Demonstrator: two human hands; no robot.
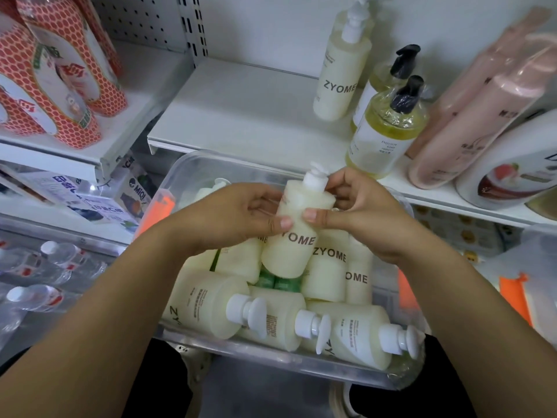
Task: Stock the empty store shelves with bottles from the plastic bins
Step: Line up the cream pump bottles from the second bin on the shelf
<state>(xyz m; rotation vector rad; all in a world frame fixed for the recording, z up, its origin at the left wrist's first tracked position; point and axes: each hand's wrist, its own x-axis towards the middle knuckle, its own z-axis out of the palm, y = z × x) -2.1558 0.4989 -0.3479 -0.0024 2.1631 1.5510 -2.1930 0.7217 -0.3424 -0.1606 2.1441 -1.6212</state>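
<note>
Gripping with the left hand (pixel 241 212) a cream ZYOME pump bottle (pixel 291 245): thumb pressing on the front, fingers curling round the left side. Pinching the same bottle with the right hand (pixel 358 212): thumb lying on the front just beside the left thumb, fingers curling at the shoulder beside the white pump. Holding it raised over the clear plastic bin (pixel 271 362), leaning slightly, pump end pointing far, base pointing near.

Showing inside the bin, under both hands:
- more cream pump bottles (pixel 211 306), three lying along the near wall with white pumps pointing right, others leaning behind them with ZYOME lettering facing up;
- green items (pixel 280 282) wedged between the cream ones, too hidden to identify;
- an orange clip (pixel 164 206) sitting on the left wall.

Showing beyond the bin, on the white shelf (pixel 241 110):
- one matching ZYOME bottle (pixel 340 76) standing at the far right of the bare stretch;
- two yellow bottles with black pumps (pixel 385 137) standing just right of it, one behind the other;
- pink bottles (pixel 470 122) standing further right;
- a white container (pixel 512 164) standing at the right edge of view.

Showing on the neighbouring left shelf: red patterned bottles (pixel 51 86). Showing below, at near left: clear water bottles (pixel 45 260) lying on their sides.
</note>
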